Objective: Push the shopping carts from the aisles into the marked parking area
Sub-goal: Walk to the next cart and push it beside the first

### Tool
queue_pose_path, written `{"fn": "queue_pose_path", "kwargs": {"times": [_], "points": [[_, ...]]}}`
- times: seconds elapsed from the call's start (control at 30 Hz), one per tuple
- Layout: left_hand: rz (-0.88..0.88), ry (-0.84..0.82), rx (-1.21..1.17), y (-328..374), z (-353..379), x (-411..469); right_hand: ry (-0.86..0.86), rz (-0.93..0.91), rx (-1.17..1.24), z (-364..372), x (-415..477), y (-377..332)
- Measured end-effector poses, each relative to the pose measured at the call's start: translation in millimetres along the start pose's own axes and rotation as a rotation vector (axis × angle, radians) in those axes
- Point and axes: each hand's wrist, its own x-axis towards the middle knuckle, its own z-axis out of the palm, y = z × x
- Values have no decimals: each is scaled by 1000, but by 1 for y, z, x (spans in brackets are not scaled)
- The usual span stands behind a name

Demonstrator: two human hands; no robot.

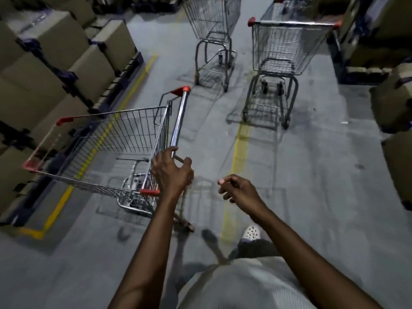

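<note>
A wire shopping cart (107, 150) with red corner caps stands at the left, its basket pointing left over a yellow floor line. Its chrome handle bar (179, 117) runs away from me. My left hand (171, 172) is at the near end of that bar, fingers curled loosely around it, thumb apart. My right hand (238, 191) hangs free to the right, fingers half curled, holding nothing. Two more carts stand farther down the aisle: one at centre (211, 30) and one at right (278, 52).
Stacked cardboard boxes on dark pallets (51, 70) line the left side, more boxes (392, 103) the right. Yellow floor lines (239, 152) run along the grey concrete. My foot in a white shoe (252, 233) is below my right hand.
</note>
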Motion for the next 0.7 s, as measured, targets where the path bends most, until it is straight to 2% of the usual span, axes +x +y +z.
{"fn": "queue_pose_path", "kwargs": {"times": [0.17,0.23,0.33,0.43,0.5,0.6,0.7], "points": [[-460,-29,125,-2,32,36,-151,-151,-127,-8,104,-75],[-551,-14,238,-2,34,35,-249,-210,-211,7,136,-94],[-634,-37,245,5,30,44,-401,-351,-336,30,178,-120],[-650,-61,345,9,33,56,-486,-696,-630,48,224,-130],[-611,-39,414,7,39,58,-539,-849,-861,59,255,-131],[-478,186,640,-5,50,58,-591,-981,-1117,71,298,-135],[-494,378,783,-24,62,69,-655,-1087,-1180,84,338,-145]]}}
